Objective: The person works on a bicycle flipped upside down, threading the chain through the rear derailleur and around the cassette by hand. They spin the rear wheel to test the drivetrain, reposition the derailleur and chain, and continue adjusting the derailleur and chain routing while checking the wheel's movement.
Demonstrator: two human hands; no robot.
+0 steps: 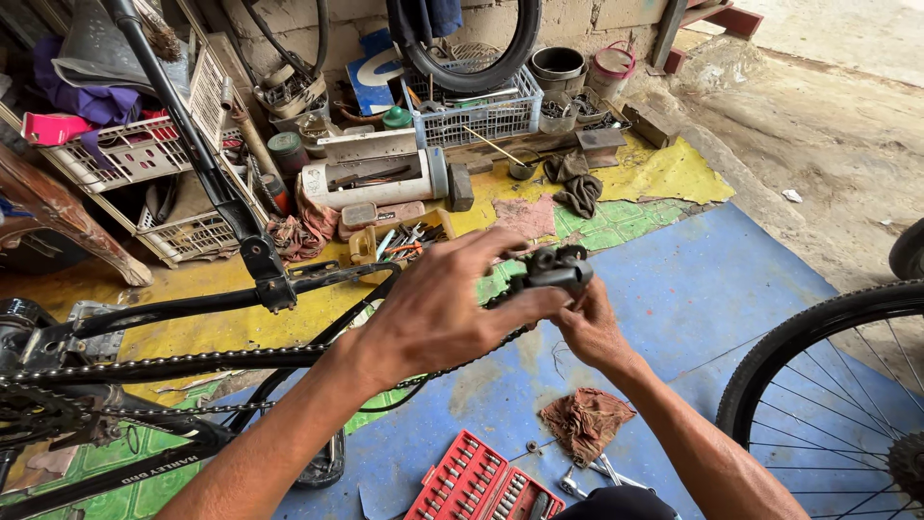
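Here both the left hand [438, 308] and right hand [585, 323] pinch a black derailleur [553, 268] lying crosswise.

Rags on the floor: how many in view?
4. One brown rag on the blue mat by the socket set, a dark rag on the yellow sheet, a pink cloth beside it, a reddish rag below the white canister. Clutter may hide more.

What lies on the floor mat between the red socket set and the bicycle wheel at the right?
In the head view, between the red socket set and the bicycle wheel lie a crumpled brown rag and some metal wrenches; the person's right forearm crosses above that stretch.
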